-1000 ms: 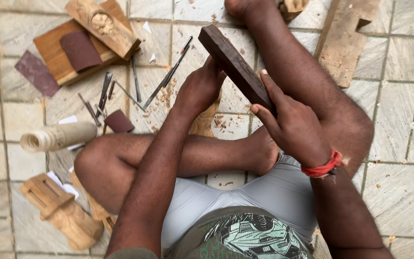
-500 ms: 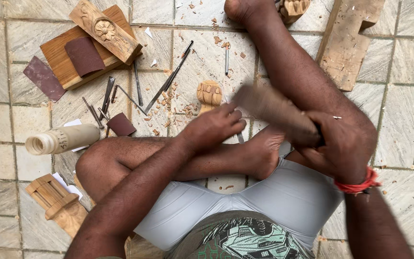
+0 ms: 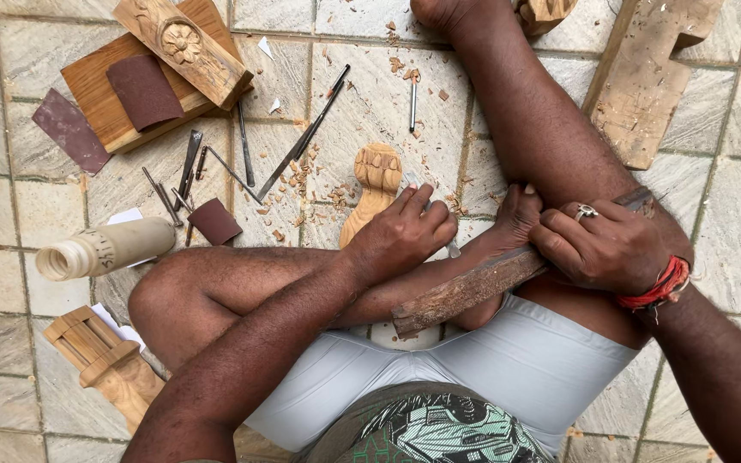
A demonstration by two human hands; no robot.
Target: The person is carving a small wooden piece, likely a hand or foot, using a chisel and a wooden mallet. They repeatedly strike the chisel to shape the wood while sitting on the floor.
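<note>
I sit cross-legged on a tiled floor. My left hand (image 3: pixel 405 233) is closed around a thin metal chisel (image 3: pixel 411 181), whose tip rests on a light carved wooden piece (image 3: pixel 376 176) lying on the floor by my foot. My right hand (image 3: pixel 604 244), with a ring and a red wrist thread, grips a dark, rough wooden block (image 3: pixel 472 290). The block lies low across my shin, pointing toward my lap. Most of the chisel is hidden inside my fist.
Several loose chisels (image 3: pixel 246 159) and wood chips lie on the tiles. At upper left are a flower-carved plank (image 3: pixel 183 45) on a board and brown sandpaper sheets (image 3: pixel 143 90). A pale bottle (image 3: pixel 105 249) and carved pieces (image 3: pixel 105 364) lie left; a plank (image 3: pixel 649 81) lies upper right.
My right hand has brought the dark block down from raised to low across my leg. My left hand has moved onto the carved piece with the chisel.
</note>
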